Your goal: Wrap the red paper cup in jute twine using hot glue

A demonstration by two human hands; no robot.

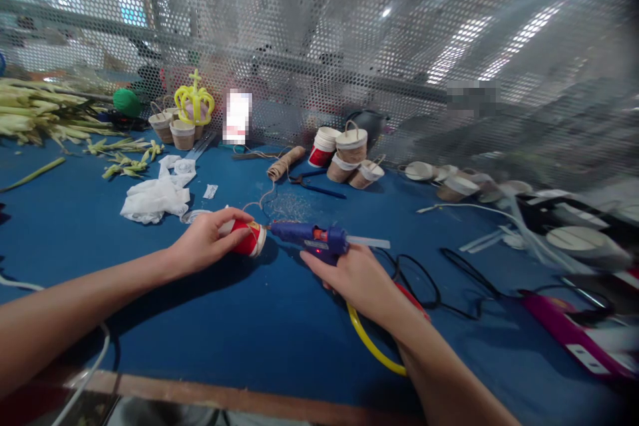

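A red and white paper cup [245, 239] lies on its side, with my left hand [212, 236] wrapped round it. My right hand [357, 276] grips a blue hot glue gun [309, 238], whose small red light is lit and whose clear glue stick pokes out at the back. The gun's nozzle is right by the cup's rim; I cannot tell whether they touch. A strand of twine runs from a twine roll [286, 163] behind to the cup. Beneath my right wrist is a yellow and red ring-like piece [372, 343], partly hidden.
Twine-wrapped cups [349, 153] and stacked paper cups [323, 146] stand behind, beside blue-handled pliers [319, 188]. White crumpled cloth [156, 198] lies at left. A purple power strip [569, 333] and black cable [429, 286] are at right. A perforated metal screen [299, 26] closes the back.
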